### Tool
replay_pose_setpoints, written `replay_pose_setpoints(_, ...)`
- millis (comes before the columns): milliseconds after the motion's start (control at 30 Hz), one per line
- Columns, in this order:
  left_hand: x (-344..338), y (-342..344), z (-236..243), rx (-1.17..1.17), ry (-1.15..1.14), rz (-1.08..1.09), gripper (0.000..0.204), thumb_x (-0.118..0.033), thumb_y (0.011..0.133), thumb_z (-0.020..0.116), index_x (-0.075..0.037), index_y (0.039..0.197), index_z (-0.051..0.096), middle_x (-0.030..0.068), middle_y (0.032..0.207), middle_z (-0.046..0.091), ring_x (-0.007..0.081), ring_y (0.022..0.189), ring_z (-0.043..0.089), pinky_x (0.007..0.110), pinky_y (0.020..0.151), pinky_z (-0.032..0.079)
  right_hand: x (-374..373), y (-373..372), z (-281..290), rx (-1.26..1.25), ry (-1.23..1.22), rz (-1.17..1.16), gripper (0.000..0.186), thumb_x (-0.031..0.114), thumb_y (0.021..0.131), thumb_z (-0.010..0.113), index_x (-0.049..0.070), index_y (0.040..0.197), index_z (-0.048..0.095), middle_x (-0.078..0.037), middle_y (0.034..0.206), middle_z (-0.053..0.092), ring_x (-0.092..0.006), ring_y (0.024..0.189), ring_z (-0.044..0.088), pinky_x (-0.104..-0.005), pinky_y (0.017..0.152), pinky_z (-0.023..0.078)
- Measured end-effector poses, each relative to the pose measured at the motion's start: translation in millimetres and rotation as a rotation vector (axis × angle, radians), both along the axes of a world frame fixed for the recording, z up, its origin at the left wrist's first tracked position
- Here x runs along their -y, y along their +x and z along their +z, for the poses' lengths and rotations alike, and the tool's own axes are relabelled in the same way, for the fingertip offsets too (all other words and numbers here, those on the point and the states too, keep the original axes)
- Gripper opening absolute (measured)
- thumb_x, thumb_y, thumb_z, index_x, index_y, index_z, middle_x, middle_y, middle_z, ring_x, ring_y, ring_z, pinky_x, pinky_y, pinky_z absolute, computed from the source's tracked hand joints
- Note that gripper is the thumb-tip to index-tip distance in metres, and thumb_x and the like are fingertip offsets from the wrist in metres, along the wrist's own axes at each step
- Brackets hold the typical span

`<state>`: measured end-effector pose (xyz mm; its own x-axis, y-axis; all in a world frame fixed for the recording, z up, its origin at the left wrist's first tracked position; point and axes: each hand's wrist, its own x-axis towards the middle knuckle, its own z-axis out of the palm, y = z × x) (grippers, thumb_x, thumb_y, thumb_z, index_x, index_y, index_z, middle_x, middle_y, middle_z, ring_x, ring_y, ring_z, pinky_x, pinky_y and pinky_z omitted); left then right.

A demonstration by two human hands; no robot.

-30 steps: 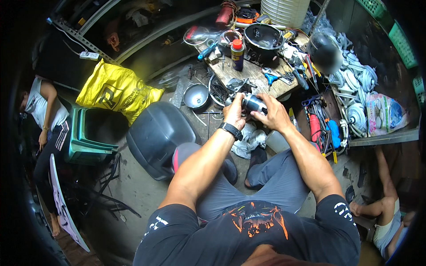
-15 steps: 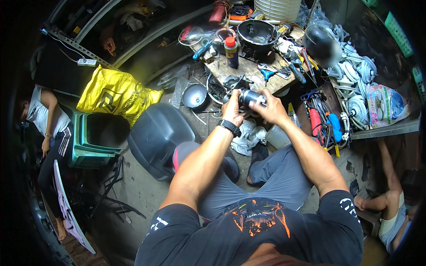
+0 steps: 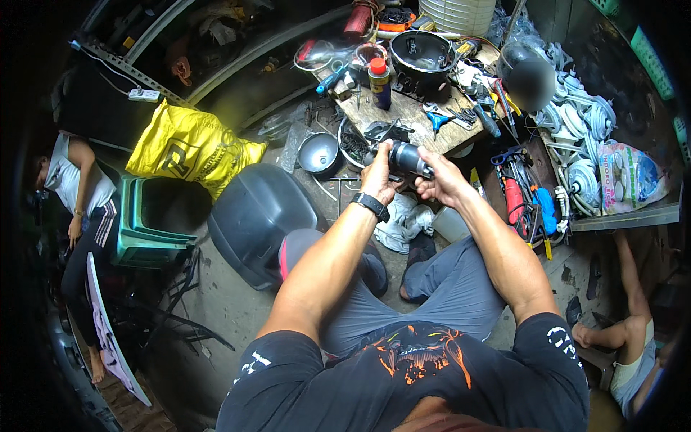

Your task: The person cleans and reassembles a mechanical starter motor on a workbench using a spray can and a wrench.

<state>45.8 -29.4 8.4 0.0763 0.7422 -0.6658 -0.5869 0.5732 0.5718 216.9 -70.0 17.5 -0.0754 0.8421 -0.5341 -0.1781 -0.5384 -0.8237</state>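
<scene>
The left hand (image 3: 378, 177) is covering one end of a dark cylindrical part (image 3: 407, 158), and the right hand (image 3: 445, 180) is partly screening the other, so fine detail is proving hard to make out; compared with half a second ago, the right fingers are sitting lower, curling below the end instead of lying across it; the part is resting between both hands near the wooden table (image 3: 458, 137), left fingers grasping it; whether the right ones are gripping, I cannot tell.

A yellow sack (image 3: 188, 147) lies beside a green stool (image 3: 137, 229). A rounded black case (image 3: 260, 223) sits on the floor (image 3: 234, 313).
</scene>
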Motion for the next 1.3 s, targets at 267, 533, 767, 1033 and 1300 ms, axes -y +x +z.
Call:
replay_pose_setpoints(267,-1.5,-7.4,-19.9,-0.054,0.073,-0.011,0.060,-0.047,0.080,0.089,-0.002,0.110,0.064,0.0131,0.104,0.061,0.0291,0.091,0.065,0.055,0.073,0.063,13.2,-0.8,2.3,1.075,0.864,0.300,0.080,0.036,0.076,0.089,0.013,0.143,0.051,-0.024,0.127,0.059,-0.0418,0.114,0.065,-0.0479,0.095,0.056)
replay_pose_setpoints(533,2.7,-8.7,-18.3,-0.062,0.119,-0.039,0.077,-0.051,0.076,0.092,0.004,0.118,0.057,0.0188,0.114,0.061,0.0344,0.098,0.068,0.057,0.077,0.065,2.9,12.5,2.1,-0.094,-0.184,-0.016,0.093,0.066,0.089,0.071,-0.001,0.146,0.043,-0.019,0.104,0.069,-0.0239,0.066,0.073,-0.0352,0.056,0.061)
replay_pose_setpoints(767,10.6,-18.9,-19.3,-0.104,0.276,-0.188,0.100,-0.054,0.078,0.091,0.003,0.139,0.035,0.0216,0.130,0.057,0.0329,0.113,0.065,0.057,0.085,0.060,10.9,10.9,1.2,0.990,0.993,0.323,0.086,0.034,0.071,0.093,0.008,0.140,0.050,-0.023,0.125,0.059,-0.0400,0.114,0.063,-0.0432,0.098,0.054)
replay_pose_setpoints(1033,27.3,-26.6,9.6,-0.365,0.224,-0.264,0.091,-0.054,0.081,0.088,0.009,0.133,0.047,0.0170,0.116,0.068,0.0254,0.103,0.070,0.040,0.080,0.063,5.2,18.2,-13.1,0.263,0.210,0.130,0.056,0.038,0.091,0.079,0.003,0.128,0.055,-0.022,0.114,0.069,-0.0300,0.092,0.073,-0.0380,0.073,0.063)
replay_pose_setpoints(1300,37.8,-21.4,-45.2,-0.462,0.292,-0.229,0.067,-0.045,0.085,0.087,0.003,0.121,0.059,0.0112,0.111,0.071,0.0191,0.095,0.070,0.032,0.074,0.060,14.2,14.5,-10.2,0.950,0.970,0.431,0.073,0.024,0.078,0.090,0.005,0.136,0.051,-0.021,0.127,0.057,-0.0364,0.119,0.060,-0.0456,0.105,0.049)
